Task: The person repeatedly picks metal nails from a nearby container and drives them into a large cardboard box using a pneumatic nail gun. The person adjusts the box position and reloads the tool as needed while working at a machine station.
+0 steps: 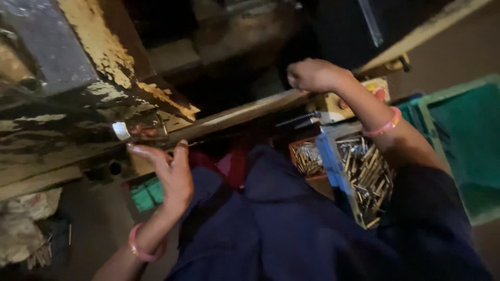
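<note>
My left hand (165, 174) is raised below a worn, yellow-painted machine (104, 62), fingers spread, with fingertips close to a small shiny metal part (121, 130) on the machine. It holds nothing I can see. My right hand (312, 74) is closed in a fist at the upper middle, resting by the edge of a wooden ledge (245, 112); whether it holds something is hidden. Both wrists wear pink bangles. My lap in dark blue cloth (281, 224) fills the lower middle.
A tray (364, 177) full of several small brass-coloured metal pieces sits by my right forearm. A green crate (463, 135) stands at the right. A small green box (147, 192) lies under the left hand. Crumpled cloth (21, 224) lies at the lower left.
</note>
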